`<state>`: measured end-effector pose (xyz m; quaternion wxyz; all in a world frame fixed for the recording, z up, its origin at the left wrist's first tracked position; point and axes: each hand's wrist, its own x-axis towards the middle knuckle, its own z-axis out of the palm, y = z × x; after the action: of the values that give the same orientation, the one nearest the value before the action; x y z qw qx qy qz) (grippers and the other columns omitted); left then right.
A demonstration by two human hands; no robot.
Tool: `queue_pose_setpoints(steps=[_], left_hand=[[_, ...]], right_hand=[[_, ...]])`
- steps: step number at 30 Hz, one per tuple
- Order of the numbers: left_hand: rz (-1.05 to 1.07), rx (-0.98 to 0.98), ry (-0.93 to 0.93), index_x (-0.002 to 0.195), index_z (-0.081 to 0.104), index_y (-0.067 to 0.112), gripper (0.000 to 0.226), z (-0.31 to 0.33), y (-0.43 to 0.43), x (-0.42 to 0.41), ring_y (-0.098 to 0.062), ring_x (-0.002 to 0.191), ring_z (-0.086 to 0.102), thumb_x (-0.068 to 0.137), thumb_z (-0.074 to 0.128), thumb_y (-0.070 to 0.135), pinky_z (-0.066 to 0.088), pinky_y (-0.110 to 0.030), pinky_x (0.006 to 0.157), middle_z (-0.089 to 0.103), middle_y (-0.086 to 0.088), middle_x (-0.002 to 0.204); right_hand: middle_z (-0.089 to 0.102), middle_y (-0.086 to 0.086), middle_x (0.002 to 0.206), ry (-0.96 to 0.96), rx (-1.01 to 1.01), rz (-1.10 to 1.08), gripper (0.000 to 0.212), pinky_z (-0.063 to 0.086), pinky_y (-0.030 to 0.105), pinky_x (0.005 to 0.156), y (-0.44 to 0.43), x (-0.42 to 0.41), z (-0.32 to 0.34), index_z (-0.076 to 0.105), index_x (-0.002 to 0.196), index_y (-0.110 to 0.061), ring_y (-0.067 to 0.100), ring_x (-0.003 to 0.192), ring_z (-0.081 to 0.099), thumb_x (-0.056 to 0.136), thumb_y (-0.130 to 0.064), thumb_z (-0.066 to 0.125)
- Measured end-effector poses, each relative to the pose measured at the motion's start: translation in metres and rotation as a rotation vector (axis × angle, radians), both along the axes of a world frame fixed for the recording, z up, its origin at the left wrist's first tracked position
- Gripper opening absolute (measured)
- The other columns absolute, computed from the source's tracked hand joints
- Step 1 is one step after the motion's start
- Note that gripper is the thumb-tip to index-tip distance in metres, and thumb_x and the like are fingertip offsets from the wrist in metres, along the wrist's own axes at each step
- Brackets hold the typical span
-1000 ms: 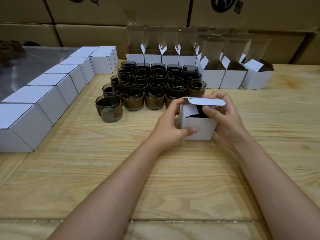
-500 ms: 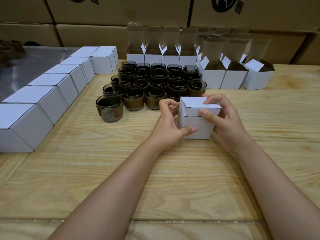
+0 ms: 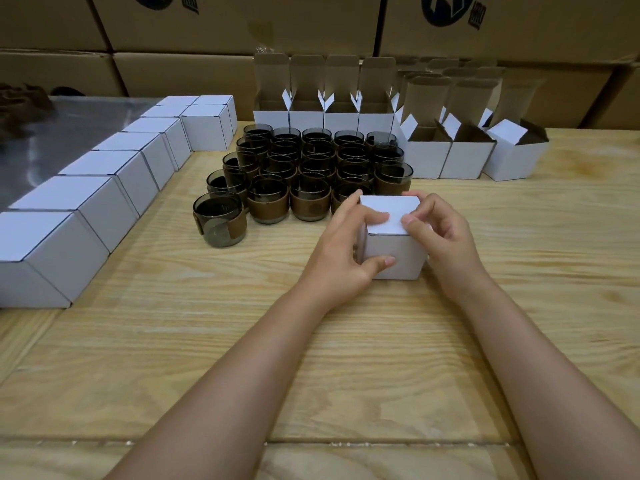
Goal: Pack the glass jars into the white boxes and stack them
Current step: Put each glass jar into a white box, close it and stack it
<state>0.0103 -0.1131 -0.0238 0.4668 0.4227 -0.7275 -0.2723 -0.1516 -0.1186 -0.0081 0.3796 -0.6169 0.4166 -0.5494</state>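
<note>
Both hands hold one box (image 3: 394,254) that stands on the desk (image 3: 346,358), just in front of the jars (image 3: 311,168). The left hand (image 3: 341,247) wraps the box's left side, thumb across the front face and a finger laid over the lid. The right hand (image 3: 446,237) curls round the right side with its thumb pressing the lid near the front edge. This grip looks meant to brace the walls while the lid flap is pushed fully home, so the step in hand is probably the closing of this box. The lid lies flat, so whatever is inside is hidden. The jars stand packed in tight rows in the middle of the desk, within easy reach of either hand, and one sits slightly apart at the near left. The open boxes (image 3: 341,112) wait behind and to the right of them with lids raised, presumably so a jar can drop straight in. The closed boxes (image 3: 104,188) run in a line along the left edge, touching side to side, which keeps finished work away from the working area. That line is the likely place for this box. Brown cartons (image 3: 242,29) form a wall behind the desk.
</note>
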Motion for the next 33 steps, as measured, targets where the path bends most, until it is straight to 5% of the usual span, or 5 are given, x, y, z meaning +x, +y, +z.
queue_pose_setpoints(steps=[4,12,17,23,33], left_hand=[[0.046,-0.173,-0.085,0.113,0.062,0.012,0.047,0.001,0.001,0.003,-0.007,0.143,0.016,0.070,0.083,0.015,0.021,-0.025,0.115,0.028,0.003,0.153],[0.189,-0.490,-0.508,0.116,0.064,0.004,0.047,0.010,0.016,0.005,-0.029,0.136,0.042,0.074,0.076,0.019,0.034,-0.044,0.104,0.056,-0.013,0.136],[0.287,-0.597,-0.629,0.098,0.070,0.009,0.029,0.024,0.038,0.012,-0.029,0.098,0.064,0.074,0.065,0.023,0.041,-0.040,0.091,0.068,-0.007,0.106],[0.597,-0.779,-0.742,0.061,0.051,0.010,0.034,0.037,0.070,0.063,-0.027,0.056,0.051,0.082,0.060,0.035,0.040,-0.035,0.061,0.051,-0.008,0.060],[1.006,-0.517,-0.946,0.066,0.050,0.006,0.037,0.035,0.067,0.171,-0.031,0.052,0.050,0.093,0.053,0.032,0.024,-0.029,0.051,0.048,-0.013,0.058]], right_hand=[[0.055,-0.005,0.129,-0.134,0.097,0.087,0.023,0.037,0.037,0.096,0.000,-0.007,-0.002,0.060,0.068,-0.022,0.012,0.125,0.048,0.085,-0.007,0.057],[0.051,-0.010,0.126,-0.049,0.083,0.112,0.023,0.037,0.029,0.098,-0.002,-0.007,-0.004,0.066,0.096,-0.025,0.010,0.123,0.047,0.077,-0.021,0.054],[0.051,0.001,0.131,-0.019,0.068,0.187,0.031,0.041,0.030,0.100,0.007,0.011,-0.006,0.060,0.115,-0.023,0.016,0.126,0.047,0.087,-0.030,0.047],[0.064,0.001,0.108,0.127,0.122,0.256,0.030,0.043,0.022,0.093,0.015,0.027,-0.013,0.058,0.119,-0.019,0.009,0.102,0.059,0.093,-0.033,0.052],[0.072,-0.002,0.097,0.251,0.146,0.194,0.022,0.041,0.021,0.091,0.013,0.025,-0.016,0.063,0.112,-0.022,0.007,0.101,0.063,0.099,-0.026,0.045]])
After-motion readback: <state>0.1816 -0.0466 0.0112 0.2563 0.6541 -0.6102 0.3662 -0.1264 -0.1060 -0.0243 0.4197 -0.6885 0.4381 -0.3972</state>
